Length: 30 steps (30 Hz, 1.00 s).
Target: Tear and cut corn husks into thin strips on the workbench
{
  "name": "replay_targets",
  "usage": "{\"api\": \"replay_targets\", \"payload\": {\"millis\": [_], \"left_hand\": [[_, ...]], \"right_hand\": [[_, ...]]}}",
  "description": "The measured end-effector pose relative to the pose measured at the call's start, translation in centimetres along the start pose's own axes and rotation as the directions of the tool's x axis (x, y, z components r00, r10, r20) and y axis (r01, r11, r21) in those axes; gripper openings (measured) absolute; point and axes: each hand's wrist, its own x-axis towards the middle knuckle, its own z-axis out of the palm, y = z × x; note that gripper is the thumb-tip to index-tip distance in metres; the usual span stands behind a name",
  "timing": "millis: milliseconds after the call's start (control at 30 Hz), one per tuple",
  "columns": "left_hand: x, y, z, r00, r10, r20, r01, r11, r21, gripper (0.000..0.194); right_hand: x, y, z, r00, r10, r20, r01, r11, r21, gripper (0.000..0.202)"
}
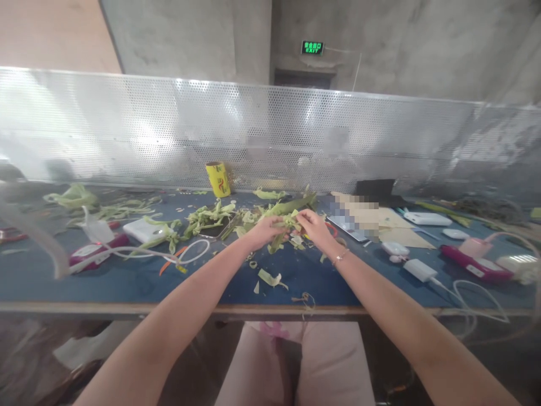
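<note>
My left hand (264, 232) and my right hand (313, 227) meet above the middle of the blue table. Between them is a bunch of pale green leaf strips (289, 220) that look like corn husk. The fingers of both hands are closed on it, and part of the bunch hangs below them. Right behind my hands lies a longer green husk (298, 204). To the left, a heap of twisted green strips (209, 217) partly covers a dark phone-like object. Nearer me, a curled husk scrap (270, 278) rests on the table.
A yellow tape roll (218, 180) stands by the perforated metal screen (270, 129). Purple power strips lie left (98, 252) and right (475, 265), with white cables. On the right are a phone (349, 226), brown paper (408, 237) and a white charger (419, 270).
</note>
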Motion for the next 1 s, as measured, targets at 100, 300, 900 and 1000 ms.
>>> {"api": "replay_targets", "payload": {"millis": [100,300,900,1000], "left_hand": [[-0.2,0.3,0.0,0.999,-0.027,-0.031,0.026,0.999,-0.04,0.034],[0.2,0.4,-0.4,0.988,-0.035,-0.148,0.024,0.997,-0.078,0.044],[0.9,-1.4,0.4,0.975,0.199,-0.099,-0.117,0.839,0.532,0.032],[0.8,-1.6,0.8,0.972,0.213,-0.098,-0.136,0.854,0.503,0.032]], "right_hand": [[0.4,0.0,-1.7,0.994,-0.055,-0.1,0.03,0.971,-0.237,0.018],[0.8,0.8,-5.1,0.991,-0.111,-0.077,0.028,0.726,-0.687,0.004],[-0.6,-0.2,-0.4,0.819,-0.531,0.218,0.525,0.538,-0.659,0.019],[-0.7,-0.4,-0.3,0.817,-0.534,0.217,0.531,0.552,-0.643,0.02]]}}
